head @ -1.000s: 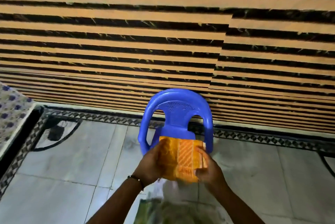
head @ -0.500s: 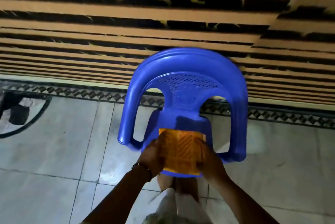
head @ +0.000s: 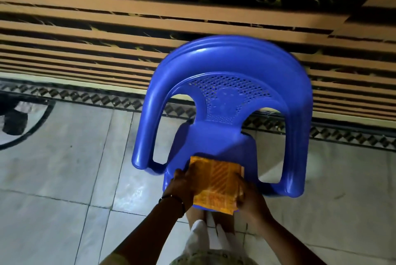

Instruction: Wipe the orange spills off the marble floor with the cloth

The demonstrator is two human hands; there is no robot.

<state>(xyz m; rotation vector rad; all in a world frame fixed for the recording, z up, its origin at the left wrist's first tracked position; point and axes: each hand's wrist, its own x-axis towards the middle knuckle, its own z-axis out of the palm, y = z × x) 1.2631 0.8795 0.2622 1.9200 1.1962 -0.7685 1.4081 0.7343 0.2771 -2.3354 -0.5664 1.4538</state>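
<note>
Between the fingers of both hands, a folded orange cloth (head: 215, 185) is held flat over the front part of a blue plastic chair's (head: 227, 102) seat. The cloth's left edge is gripped by the left hand (head: 182, 187), whose fingers are curled over it; its right edge is gripped by the right hand (head: 251, 200), the fingers wrapped around the near right corner. The near edge of the cloth hangs just past the seat's front rim, below the fingertips. A thin dark bracelet (head: 173, 199) is worn on the left wrist. Beyond the fingers, the chair's perforated backrest and curved armrests are seen, with the back turned toward a wall (head: 128, 29) clad in tan and black stripes. The chair stands on a pale marble floor (head: 64, 168) crossed by thin joints, bordered along the wall by a dark patterned band. No orange spills can be made out on the floor. Far left of the fingers, a dark object (head: 15, 120) lies inside a curved black inlay; what it is cannot be told.
</note>
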